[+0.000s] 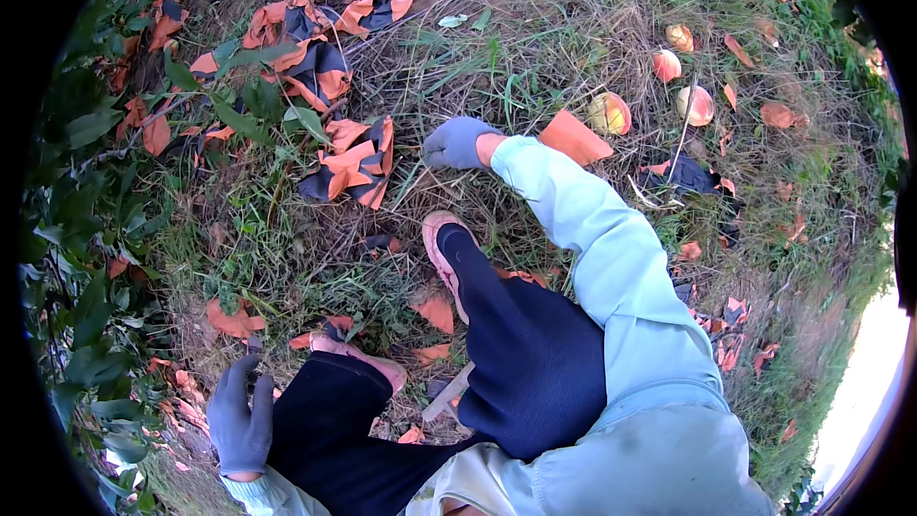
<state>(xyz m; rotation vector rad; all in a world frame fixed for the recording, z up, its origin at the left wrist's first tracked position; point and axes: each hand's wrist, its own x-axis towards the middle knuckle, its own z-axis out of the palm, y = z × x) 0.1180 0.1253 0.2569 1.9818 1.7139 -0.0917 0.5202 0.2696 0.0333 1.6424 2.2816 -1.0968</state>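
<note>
My right hand [457, 144], in a grey glove, reaches out over the grass with its fingers curled closed. What they hold, if anything, is hidden. Just left of it lies a crumpled heap of orange and black paper [355, 164]. A flat orange paper piece [575, 138] rests to its right, beyond the wrist. My left hand [241, 418], gloved in the same grey, hangs beside my left knee with thumb and fingers apart and nothing in it. Several red-and-yellow round fruits, apparently apples, sit in the grass farther right, the nearest apple [609, 114] beside the orange piece.
Leafy branches [91, 363] crowd the left side. More orange and black paper scraps [306, 48] litter the far left ground. A dark crumpled sheet [690, 175] lies right of my forearm. My pink shoes [445, 253] stand on the grass, with a pale slat [449, 392] between my legs.
</note>
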